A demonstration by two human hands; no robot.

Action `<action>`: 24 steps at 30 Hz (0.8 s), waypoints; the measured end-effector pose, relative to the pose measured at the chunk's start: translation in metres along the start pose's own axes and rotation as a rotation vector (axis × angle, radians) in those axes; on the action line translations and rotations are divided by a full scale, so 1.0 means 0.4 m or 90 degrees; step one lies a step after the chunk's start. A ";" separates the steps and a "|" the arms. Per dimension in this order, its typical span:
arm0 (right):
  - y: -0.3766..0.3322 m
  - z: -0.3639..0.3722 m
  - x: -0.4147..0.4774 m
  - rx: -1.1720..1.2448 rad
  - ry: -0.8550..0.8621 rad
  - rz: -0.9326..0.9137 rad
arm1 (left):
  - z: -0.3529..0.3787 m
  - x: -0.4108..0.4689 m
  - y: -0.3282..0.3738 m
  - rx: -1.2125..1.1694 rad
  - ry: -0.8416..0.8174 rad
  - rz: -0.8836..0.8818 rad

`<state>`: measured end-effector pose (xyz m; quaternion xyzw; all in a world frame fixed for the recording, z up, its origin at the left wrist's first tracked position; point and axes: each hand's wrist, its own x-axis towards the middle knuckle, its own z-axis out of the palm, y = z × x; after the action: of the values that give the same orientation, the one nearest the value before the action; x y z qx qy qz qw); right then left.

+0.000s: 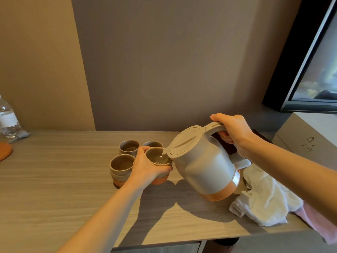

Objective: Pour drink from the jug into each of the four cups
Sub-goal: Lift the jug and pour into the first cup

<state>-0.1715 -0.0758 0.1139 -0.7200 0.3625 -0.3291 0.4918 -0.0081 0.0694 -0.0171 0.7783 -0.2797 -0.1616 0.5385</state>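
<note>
so the jug (202,161) is the thing to look at here, a pale grey one with an orange band round the bottom and a flat lid, tipped over to the left and held up off the table (54,179) with its spout right over the rim of the near right cup (158,162). there's liquid in that cup, looks clear-ish, though i honestly can't tell how full it is from this angle. the right hand (233,132) is wrapped tight round the jug's handle at the top, thumb lying along the top of it. the left hand (145,166) is closed round the side of the cup being filled, fingers curled across its front, steadying it. just left of the jug's spout the other cups sit bunched up close together: the near left cup (121,168) beside the held one, then the far left cup (129,147) and the far right cup (152,144) behind them, all grey with orange bases where those show. right of the jug, partly under the right arm, there's a crumpled white cloth (264,201) lying on the table, with a pink cloth (317,223) at its far edge. way off to the left of the jug, at the frame edge, stands a clear water bottle (8,119) next to an orange coaster (4,150). up to the right of the jug is a dark framed screen (315,70).
</note>
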 end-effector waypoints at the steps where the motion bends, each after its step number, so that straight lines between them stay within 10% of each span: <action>1: 0.001 0.000 0.000 0.000 -0.001 -0.001 | 0.000 -0.001 -0.001 -0.004 -0.001 0.002; 24: 0.044 -0.011 -0.007 0.067 0.029 0.030 | 0.010 0.008 -0.002 -0.026 -0.003 -0.010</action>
<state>-0.1802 -0.0801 0.0982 -0.6768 0.3728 -0.3525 0.5280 -0.0078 0.0646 -0.0192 0.7691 -0.2713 -0.1736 0.5521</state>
